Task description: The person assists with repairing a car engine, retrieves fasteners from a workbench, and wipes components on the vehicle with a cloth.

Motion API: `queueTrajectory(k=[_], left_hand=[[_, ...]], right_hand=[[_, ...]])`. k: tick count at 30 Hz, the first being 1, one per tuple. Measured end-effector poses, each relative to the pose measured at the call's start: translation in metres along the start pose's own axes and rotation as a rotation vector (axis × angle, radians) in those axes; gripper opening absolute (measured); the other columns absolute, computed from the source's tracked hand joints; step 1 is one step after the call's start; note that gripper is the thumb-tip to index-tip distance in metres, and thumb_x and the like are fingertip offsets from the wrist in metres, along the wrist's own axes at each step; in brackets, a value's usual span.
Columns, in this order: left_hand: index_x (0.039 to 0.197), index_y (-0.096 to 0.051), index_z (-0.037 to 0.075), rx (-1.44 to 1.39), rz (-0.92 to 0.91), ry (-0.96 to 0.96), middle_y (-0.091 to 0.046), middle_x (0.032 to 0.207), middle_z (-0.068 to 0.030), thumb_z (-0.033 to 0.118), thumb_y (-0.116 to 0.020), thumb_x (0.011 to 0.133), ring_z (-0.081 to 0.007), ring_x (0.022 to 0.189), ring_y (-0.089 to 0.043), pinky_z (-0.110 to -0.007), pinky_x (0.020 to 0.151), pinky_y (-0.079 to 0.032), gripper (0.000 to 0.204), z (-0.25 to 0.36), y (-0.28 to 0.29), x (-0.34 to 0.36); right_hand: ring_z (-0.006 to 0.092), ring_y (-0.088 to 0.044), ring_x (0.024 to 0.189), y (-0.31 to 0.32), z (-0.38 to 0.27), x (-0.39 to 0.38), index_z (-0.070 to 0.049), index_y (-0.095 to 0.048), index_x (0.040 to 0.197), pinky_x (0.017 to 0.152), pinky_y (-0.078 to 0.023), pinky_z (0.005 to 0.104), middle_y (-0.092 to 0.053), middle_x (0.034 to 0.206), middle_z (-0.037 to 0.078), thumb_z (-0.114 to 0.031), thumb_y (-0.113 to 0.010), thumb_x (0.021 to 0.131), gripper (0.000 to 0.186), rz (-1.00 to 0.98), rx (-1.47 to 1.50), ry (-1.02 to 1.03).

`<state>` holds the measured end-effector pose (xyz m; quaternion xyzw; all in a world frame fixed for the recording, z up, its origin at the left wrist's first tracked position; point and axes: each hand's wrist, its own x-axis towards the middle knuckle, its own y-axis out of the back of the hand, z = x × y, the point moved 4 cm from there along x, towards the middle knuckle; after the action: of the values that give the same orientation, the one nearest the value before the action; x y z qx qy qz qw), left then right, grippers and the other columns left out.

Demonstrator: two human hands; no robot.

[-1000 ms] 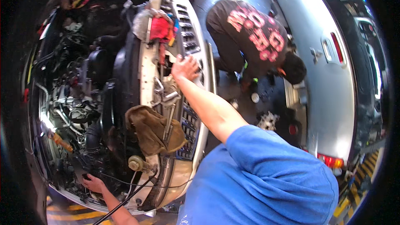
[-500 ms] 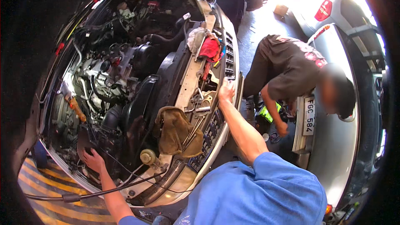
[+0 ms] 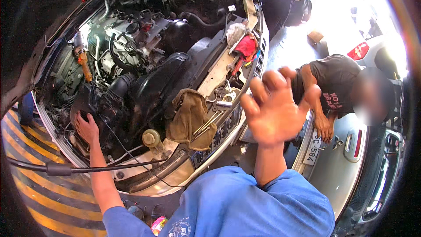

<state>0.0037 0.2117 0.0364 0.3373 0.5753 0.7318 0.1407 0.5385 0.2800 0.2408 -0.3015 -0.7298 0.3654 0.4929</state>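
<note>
My left hand [image 3: 89, 128] reaches into the near left corner of an engine bay. Its fingers are curled at the lower edge of a dark flat panel [image 3: 81, 98], partly hiding that edge. My right hand [image 3: 278, 109] is raised above the front of the car, palm up and fingers spread, with nothing in it. Below and left of it, a brown cloth [image 3: 187, 116] drapes over the front crossmember beside thin metal rods [image 3: 206, 123]. A round yellowish reservoir cap [image 3: 151, 138] sits between my two arms.
A black hose [image 3: 59, 169] crosses the car's near corner. Red cloth [image 3: 247, 46] and metal parts [image 3: 226, 96] lie along the crossmember. On the right, a person [image 3: 331, 83] bends at a silver car [image 3: 337, 162]; another person [image 3: 285, 0] stands at the far side.
My right hand has let go of the car's front edge and risen, its fingers now spread. My left hand stays at the dark panel. The view has shifted, and the bending person's hands have moved.
</note>
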Motion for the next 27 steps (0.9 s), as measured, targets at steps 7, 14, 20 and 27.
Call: queueTrajectory(k=[7, 14, 20, 27], left_hand=[[0.136, -0.04, 0.009, -0.029, -0.001, -0.039, -0.038, 0.143, -0.0113, 0.033, -0.048, 0.092, -0.0285, 0.132, -0.033, -0.043, 0.107, -0.028, 0.051, 0.0, 0.007, -0.003], [0.136, -0.04, 0.009, -0.093, 0.009, -0.006, -0.036, 0.144, -0.0112, 0.032, -0.049, 0.092, -0.0285, 0.135, -0.03, -0.043, 0.11, -0.025, 0.05, 0.0, 0.012, -0.006], [0.134, -0.042, 0.008, -0.086, 0.02, -0.019, -0.038, 0.142, -0.0124, 0.034, -0.049, 0.092, -0.0296, 0.133, -0.031, -0.045, 0.109, -0.026, 0.051, -0.008, 0.001, -0.003], [0.132, -0.043, 0.008, -0.082, 0.06, -0.052, -0.039, 0.14, -0.0142, 0.035, -0.049, 0.091, -0.031, 0.132, -0.033, -0.045, 0.108, -0.028, 0.05, -0.01, -0.003, 0.0]], right_hand=[[0.0167, -0.039, 0.074, -0.136, 0.022, -0.006, -0.019, -0.052, 0.087, 0.068, -0.035, 0.035, -0.054, 0.078, -0.001, -0.033, -0.038, 0.096, 0.022, -0.281, -0.372, 0.056], [0.0151, -0.037, 0.065, -0.18, 0.048, -0.005, -0.016, -0.056, 0.076, 0.06, -0.029, 0.0305, -0.064, 0.074, -0.003, -0.024, -0.038, 0.098, 0.029, -0.363, -0.365, 0.354], [0.0155, -0.04, 0.061, -0.181, 0.063, 0.003, -0.015, -0.054, 0.071, 0.055, -0.03, 0.0314, -0.062, 0.071, -0.003, -0.027, -0.039, 0.098, 0.033, -0.724, -0.316, 0.32], [0.0159, -0.039, 0.054, -0.19, 0.064, -0.009, -0.015, -0.053, 0.073, 0.054, -0.031, 0.0333, -0.062, 0.075, -0.003, -0.03, -0.037, 0.099, 0.034, -0.395, -0.408, 0.525]])
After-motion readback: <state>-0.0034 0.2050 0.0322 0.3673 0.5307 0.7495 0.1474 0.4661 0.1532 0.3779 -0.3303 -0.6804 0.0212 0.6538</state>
